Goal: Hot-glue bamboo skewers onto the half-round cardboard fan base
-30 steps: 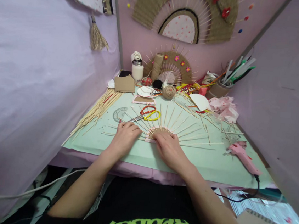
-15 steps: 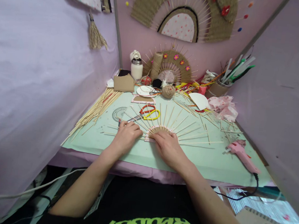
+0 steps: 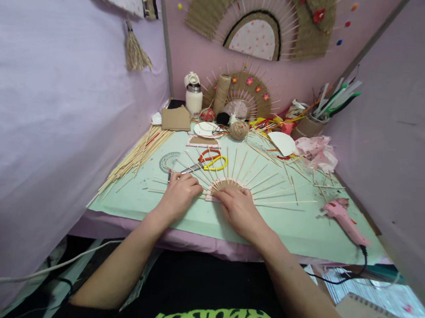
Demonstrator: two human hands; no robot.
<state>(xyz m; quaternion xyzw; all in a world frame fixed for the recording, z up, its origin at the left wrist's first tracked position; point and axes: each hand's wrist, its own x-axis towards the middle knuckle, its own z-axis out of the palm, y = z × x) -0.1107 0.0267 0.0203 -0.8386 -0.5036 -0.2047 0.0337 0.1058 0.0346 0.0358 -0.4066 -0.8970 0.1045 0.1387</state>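
Note:
A cardboard half-circle (image 3: 226, 184) with a pink-patterned edge lies flat on the table, straight edge towards me. Several thin wooden sticks (image 3: 242, 165) fan outward from it. My right hand (image 3: 238, 205) rests over its right part, fingers bent and pressing it down. At its left end, my left hand (image 3: 181, 192) is closed with fingertips around one of the low sticks; the pinch itself is partly hidden. Beyond the left hand, red-and-yellow scissors (image 3: 198, 166) lie partly under the fanned sticks, beside a clear protractor (image 3: 167, 162).
Loose sticks (image 3: 137, 153) are heaped at left. A pink glue gun (image 3: 347, 221) lies at right, its cord over the table edge. Behind are a white bottle (image 3: 193, 100), a twine ball (image 3: 239, 130), a second half-circle (image 3: 204, 142) and crumpled pink paper (image 3: 317, 152).

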